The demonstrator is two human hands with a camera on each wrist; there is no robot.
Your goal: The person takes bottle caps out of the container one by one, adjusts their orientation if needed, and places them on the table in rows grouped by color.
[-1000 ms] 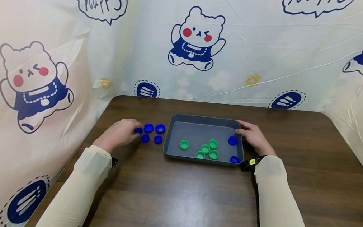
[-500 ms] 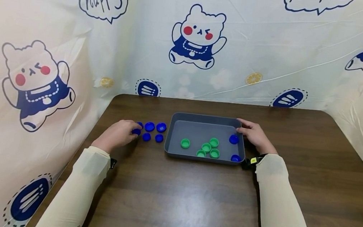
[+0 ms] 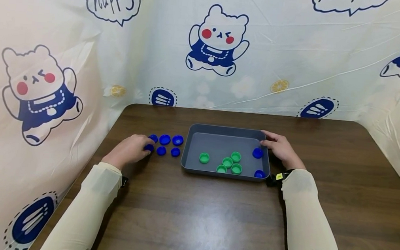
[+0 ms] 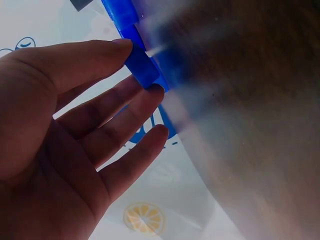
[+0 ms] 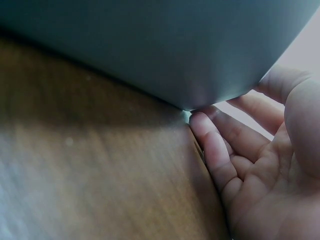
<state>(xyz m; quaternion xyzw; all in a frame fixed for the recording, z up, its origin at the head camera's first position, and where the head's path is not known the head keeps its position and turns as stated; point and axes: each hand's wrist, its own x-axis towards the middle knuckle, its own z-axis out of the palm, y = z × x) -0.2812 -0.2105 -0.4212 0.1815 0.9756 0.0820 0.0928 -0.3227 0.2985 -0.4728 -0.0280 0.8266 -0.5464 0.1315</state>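
Observation:
In the head view my left hand (image 3: 128,150) is at the left end of two rows of blue bottle caps. Its thumb and fingertips pinch the nearest-left blue cap (image 4: 142,70), low at the table surface. Beside it lie several other blue caps, such as a larger one (image 3: 164,139) and a smaller one (image 3: 161,151). My right hand (image 3: 283,152) grips the right wall of a grey tray (image 3: 224,174), thumb over the rim and fingers outside. Inside the tray are several green caps (image 3: 235,156) and two blue caps (image 3: 257,153).
The brown wooden table (image 3: 191,219) carries the tray near its far side. A printed cloth (image 3: 148,57) hangs close behind the table and along its left edge.
My left hand has drawn the pinched blue cap slightly left and nearer to me, and another cap behind it shows more. My right hand stays on the tray.

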